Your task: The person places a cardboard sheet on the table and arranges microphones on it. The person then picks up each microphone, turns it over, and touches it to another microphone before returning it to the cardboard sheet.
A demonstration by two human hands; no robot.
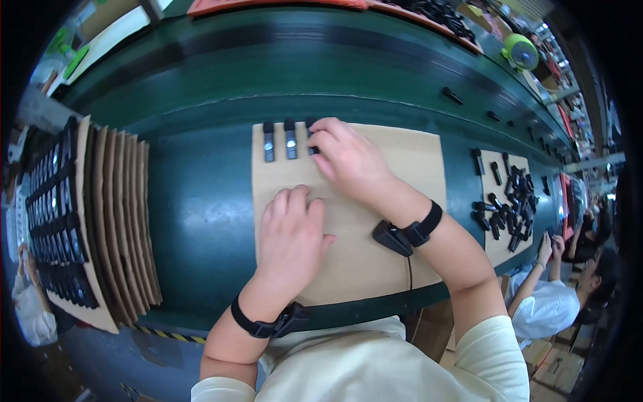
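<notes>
A flat cardboard sheet (382,268) lies on the green work surface in front of me. Near its far left corner, two small black oblong pieces (269,142) with shiny grey middles lie side by side, pointing away from me. Beside them, to the right, a third black oblong piece (311,124) is pinched in the fingers of my right hand (351,157), which partly cover it. My left hand (291,234) rests nearer to me on the cardboard, fingers stretched out, holding nothing.
At left stand stacked cardboard sheets (124,221); rows of black pieces cover the outer one. To the right, loose black pieces (516,201) are heaped on another cardboard (492,251). Beyond are orange trays (281,5) and a green fan (521,52). A person (546,308) works at right.
</notes>
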